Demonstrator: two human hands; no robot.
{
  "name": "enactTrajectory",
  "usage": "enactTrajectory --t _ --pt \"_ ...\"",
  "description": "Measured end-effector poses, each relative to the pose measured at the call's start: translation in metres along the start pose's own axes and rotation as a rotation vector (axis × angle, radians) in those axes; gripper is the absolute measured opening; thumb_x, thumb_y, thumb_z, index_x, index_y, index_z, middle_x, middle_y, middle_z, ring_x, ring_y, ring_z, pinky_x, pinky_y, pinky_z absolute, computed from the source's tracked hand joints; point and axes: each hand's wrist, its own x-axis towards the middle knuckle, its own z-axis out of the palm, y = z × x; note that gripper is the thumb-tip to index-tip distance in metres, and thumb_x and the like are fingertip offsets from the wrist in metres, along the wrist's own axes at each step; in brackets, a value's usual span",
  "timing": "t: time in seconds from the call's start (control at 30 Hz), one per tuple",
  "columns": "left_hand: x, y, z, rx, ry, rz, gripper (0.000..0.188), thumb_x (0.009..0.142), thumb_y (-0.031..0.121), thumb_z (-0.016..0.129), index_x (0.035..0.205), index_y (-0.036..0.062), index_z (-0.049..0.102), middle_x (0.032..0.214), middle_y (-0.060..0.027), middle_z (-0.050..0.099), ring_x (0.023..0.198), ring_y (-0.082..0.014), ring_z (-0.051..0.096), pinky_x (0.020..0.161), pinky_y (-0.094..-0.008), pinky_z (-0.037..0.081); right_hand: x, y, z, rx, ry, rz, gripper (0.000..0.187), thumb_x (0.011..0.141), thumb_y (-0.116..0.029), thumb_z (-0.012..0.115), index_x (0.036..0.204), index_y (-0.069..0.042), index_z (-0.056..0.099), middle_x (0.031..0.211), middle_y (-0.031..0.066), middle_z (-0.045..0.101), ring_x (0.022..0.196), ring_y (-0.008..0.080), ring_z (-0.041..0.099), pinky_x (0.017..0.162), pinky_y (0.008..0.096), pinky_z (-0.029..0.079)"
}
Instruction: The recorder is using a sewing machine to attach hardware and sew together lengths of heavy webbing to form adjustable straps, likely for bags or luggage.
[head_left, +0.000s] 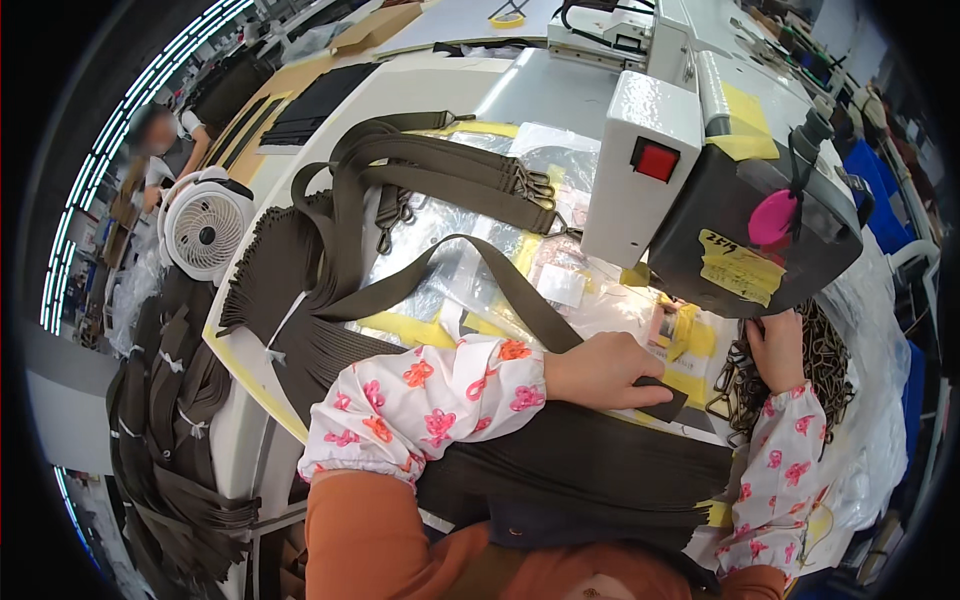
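My left hand is closed around the end of a dark olive webbing strap, whose short tip sticks out past my thumb. From there the strap loops back to a bundle of folded straps tied with white string. Beside a pile of dark metal snap hooks, my right hand reaches in under the black machine head; its fingertips are hidden. Straps with hooks on their ends lie across the far side of the table. Below my left forearm is a stack of dark straps.
A white machine housing with a red switch rises in front of me. Clear plastic and yellow tape cover the work surface. At left are a white fan, hanging strap bundles and another person.
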Motion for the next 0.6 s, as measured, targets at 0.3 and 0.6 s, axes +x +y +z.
enactTrajectory --t 0.3,0.6 --pt "-0.003 0.004 -0.007 -0.165 0.226 -0.06 0.027 0.083 0.027 0.059 0.07 0.0028 0.057 0.051 -0.0124 0.051 0.048 -0.0311 0.054 0.047 -0.0365 0.041 -0.006 -0.08 -0.024 0.562 -0.283 0.011 0.024 0.083 -0.002 0.049 0.105 0.005 0.056 0.074 0.0166 0.06 0.051 0.0204 0.057 0.052 0.0279 0.043" --pt "0.001 0.002 0.001 0.203 0.331 -0.029 0.019 0.077 0.022 0.061 0.07 0.0057 0.057 0.052 -0.009 0.053 0.047 -0.0295 0.054 0.046 -0.0373 0.043 -0.021 -0.09 0.003 0.954 -0.484 0.257 0.041 0.08 0.002 0.05 0.121 0.003 0.045 0.06 0.0073 0.052 0.053 0.0091 0.052 0.051 0.0247 0.041"
